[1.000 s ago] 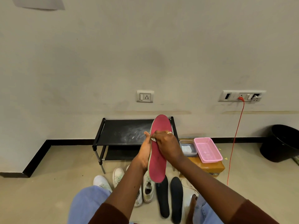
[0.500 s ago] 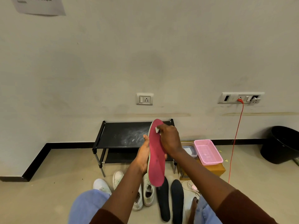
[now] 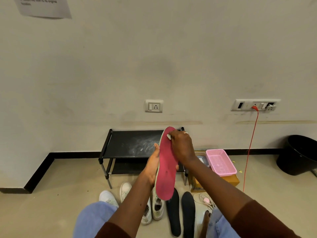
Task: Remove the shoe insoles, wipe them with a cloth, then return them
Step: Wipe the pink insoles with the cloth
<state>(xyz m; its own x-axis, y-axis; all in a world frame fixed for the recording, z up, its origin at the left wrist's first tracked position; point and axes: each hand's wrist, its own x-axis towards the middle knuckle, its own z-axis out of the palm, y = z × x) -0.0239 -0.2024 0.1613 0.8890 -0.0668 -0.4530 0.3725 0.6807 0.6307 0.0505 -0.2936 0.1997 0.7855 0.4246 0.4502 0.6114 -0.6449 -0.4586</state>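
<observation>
Wiping is in hand: the left hand [image 3: 153, 166] grips the red insole [image 3: 166, 177] upright, and the right hand [image 3: 182, 148] seems to pinch a cloth [image 3: 169, 136] at its top. Next comes a firm downward stroke.

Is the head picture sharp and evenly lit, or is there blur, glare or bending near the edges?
Head view: soft, even light, no glare; the red insole, left hand and right hand with the cloth look sharp; the print on the paper sheet at top left is blurred; the wide lens skews that sheet.
</observation>
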